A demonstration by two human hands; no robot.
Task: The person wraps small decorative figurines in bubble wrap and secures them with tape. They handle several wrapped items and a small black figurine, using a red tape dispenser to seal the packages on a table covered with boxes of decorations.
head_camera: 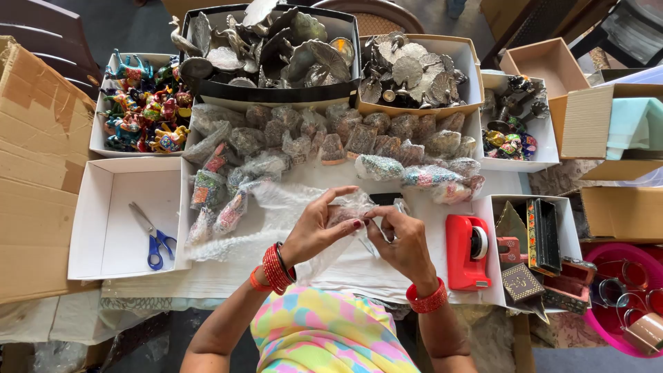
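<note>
- My left hand [319,228] and right hand [404,242] meet over the middle of the surface [228,276], both on a small object wrapped in bubble wrap [349,211].
- Left fingers [331,200] are curled around the bundle, pinching it from the far side; right fingers [378,215] are pressed together, nipping the loose edge of the wrap.
- I judge the bundle light and soft on the outside but hard and probably breakable within. The film looks slippery and crinkly, so I would hold the firm core and not the loose tail.
- A sheet of bubble wrap [269,221] trails left from the hands across the surface.
- A red tape dispenser [467,250] sits just beside my right hand.
- Beyond the hands, a heap of wrapped figurines [359,148] lies in rows.
- The white box at left [103,228] holds only blue-handled scissors [155,242].
- The tray at far left [97,131] is full of painted, multicoloured figurines.
- The black box [276,92] and the tan box [456,55] hold grey metal leaf-shaped and bird-like pieces.
- The box at right [570,235] holds small decorated cases, some standing on edge.
- The pink tub [608,324] holds copper-coloured cups.
</note>
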